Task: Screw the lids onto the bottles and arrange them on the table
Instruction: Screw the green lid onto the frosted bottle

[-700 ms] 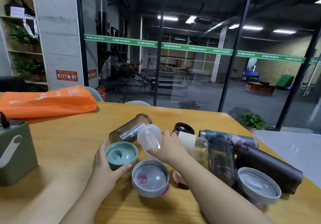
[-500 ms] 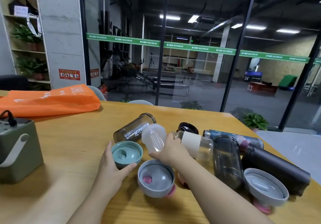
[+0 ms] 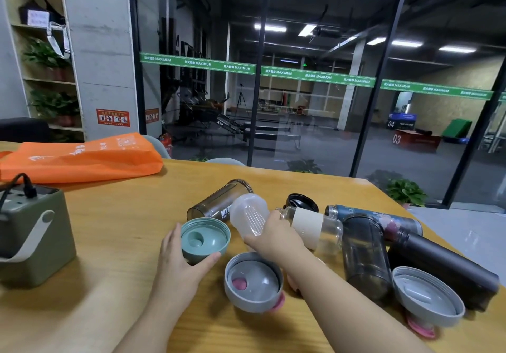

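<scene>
Bottles and lids lie scattered on a wooden table (image 3: 115, 229). My left hand (image 3: 183, 262) grips a teal lid (image 3: 205, 239) that rests upside down on the table. My right hand (image 3: 273, 239) holds a frosted clear bottle (image 3: 247, 213), tilted with its base toward me. A smoky bottle with white lettering (image 3: 219, 202) lies behind it. To the right lie a glass bottle with a cream sleeve (image 3: 315, 229), a dark translucent bottle (image 3: 364, 254), a patterned blue bottle (image 3: 377, 218) and a black flask (image 3: 443, 267). Two grey lids (image 3: 253, 281) (image 3: 427, 295) sit upside down; a black cap (image 3: 302, 202) lies farther back.
A green box-shaped device (image 3: 30, 237) with a plugged-in cable stands at the left. An orange fabric bag (image 3: 79, 158) lies at the far left of the table. A glass wall (image 3: 301, 79) stands beyond the table's far edge.
My right hand has lifted the frosted bottle slightly off the table. My left hand keeps its hold on the teal lid. The view has shifted a little.
</scene>
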`<state>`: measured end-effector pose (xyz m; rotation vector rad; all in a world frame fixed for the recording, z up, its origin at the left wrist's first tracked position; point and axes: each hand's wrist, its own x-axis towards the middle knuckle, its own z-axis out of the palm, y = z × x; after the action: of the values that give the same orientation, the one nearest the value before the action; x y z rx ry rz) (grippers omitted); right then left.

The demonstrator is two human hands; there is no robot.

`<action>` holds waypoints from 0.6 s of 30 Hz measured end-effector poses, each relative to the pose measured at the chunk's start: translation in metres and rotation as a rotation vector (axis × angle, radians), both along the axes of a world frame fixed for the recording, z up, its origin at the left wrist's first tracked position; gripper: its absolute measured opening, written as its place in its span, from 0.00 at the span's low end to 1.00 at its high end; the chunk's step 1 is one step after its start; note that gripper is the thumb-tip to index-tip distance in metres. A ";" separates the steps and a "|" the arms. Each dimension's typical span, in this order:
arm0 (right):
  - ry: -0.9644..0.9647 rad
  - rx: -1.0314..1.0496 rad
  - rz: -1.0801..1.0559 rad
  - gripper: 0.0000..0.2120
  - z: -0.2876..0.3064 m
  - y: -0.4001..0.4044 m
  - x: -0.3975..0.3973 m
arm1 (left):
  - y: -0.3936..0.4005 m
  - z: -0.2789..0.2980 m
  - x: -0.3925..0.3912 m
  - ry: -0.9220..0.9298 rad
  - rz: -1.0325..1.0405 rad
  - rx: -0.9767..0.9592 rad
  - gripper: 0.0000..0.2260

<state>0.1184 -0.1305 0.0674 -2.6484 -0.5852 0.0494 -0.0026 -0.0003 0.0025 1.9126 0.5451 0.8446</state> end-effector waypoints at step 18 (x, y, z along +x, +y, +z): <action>-0.014 0.152 0.042 0.29 0.037 -0.026 -0.003 | -0.006 0.021 0.007 -0.195 -0.116 -0.134 0.48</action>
<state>0.1154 -0.1566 0.1042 -2.4910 -0.6241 -0.0011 0.0042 -0.0067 0.0235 1.7008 0.3598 0.8851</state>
